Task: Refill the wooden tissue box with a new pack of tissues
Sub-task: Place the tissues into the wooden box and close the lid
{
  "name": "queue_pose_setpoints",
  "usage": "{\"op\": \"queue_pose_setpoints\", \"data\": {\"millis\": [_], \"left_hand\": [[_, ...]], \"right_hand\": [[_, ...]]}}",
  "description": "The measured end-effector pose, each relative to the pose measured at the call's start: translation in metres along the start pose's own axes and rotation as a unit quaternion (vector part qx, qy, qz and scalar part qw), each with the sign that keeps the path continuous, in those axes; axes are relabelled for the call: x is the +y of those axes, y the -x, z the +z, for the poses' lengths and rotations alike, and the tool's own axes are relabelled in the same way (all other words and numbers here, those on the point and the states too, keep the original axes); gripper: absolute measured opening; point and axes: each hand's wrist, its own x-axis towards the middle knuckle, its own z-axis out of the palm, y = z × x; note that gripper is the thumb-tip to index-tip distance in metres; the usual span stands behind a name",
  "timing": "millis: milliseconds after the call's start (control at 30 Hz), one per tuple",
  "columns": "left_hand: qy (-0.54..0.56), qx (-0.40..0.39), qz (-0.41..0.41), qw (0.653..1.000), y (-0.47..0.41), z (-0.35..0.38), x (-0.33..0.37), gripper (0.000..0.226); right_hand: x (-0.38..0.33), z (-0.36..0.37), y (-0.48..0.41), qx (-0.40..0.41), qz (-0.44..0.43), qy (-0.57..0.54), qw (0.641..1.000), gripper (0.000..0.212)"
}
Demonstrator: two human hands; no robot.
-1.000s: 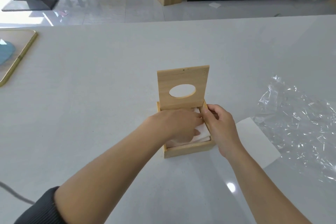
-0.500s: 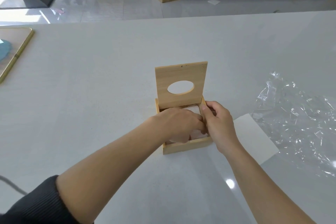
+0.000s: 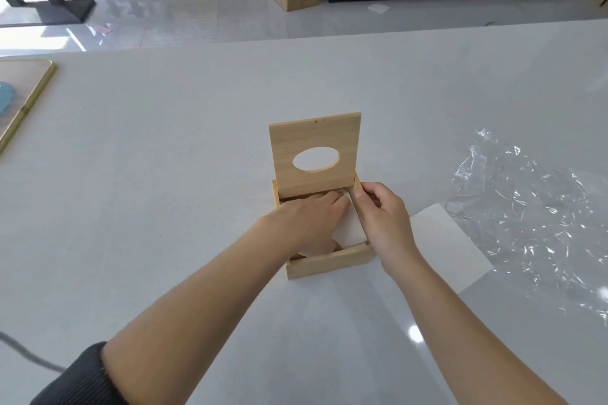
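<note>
The wooden tissue box (image 3: 329, 260) stands near the middle of the white table (image 3: 164, 174), its lid (image 3: 314, 154) raised upright at the far side, the oval slot facing the camera. Inside the open box lies the white pack of tissues (image 3: 352, 227), partly covered. The left hand (image 3: 306, 223) lies palm-down on the tissues, fingers flat and extended into the box, not clamped on anything. The right hand (image 3: 381, 220) pinches the right wall of the box near the lid between thumb and curled fingers. Just right of the box lies a white sheet (image 3: 450, 250), and beyond it crumpled clear plastic wrap (image 3: 533, 223). A gold-edged tray (image 3: 29, 92) sits at the far left
</note>
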Motion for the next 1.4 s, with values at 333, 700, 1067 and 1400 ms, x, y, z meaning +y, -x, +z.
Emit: {"op": "queue_pose_setpoints", "data": {"millis": [333,700,1067,1400], "left_hand": [[0.197,0.317,-0.05,0.926,0.038,-0.039,0.053,0.017],[0.688,0.01,-0.278,0.67,0.005,0.036,0.138,0.019],[0.775,0.108,-0.405,0.473,-0.058,0.043,0.153,0.036],[0.734,0.173,-0.399,0.522,-0.064,0.06,0.167,0.034]], "right_hand": [[0.015,-0.069,0.0,0.094,0.01,0.222,0.971,0.025],[0.038,-0.117,0.0,0.021,0.06,0.35,0.935,0.042],[0.053,-0.133,0.0,-0.028,0.068,0.219,0.973,0.026],[0.06,-0.147,-0.004,-0.078,0.066,0.13,0.986,0.034]]}}
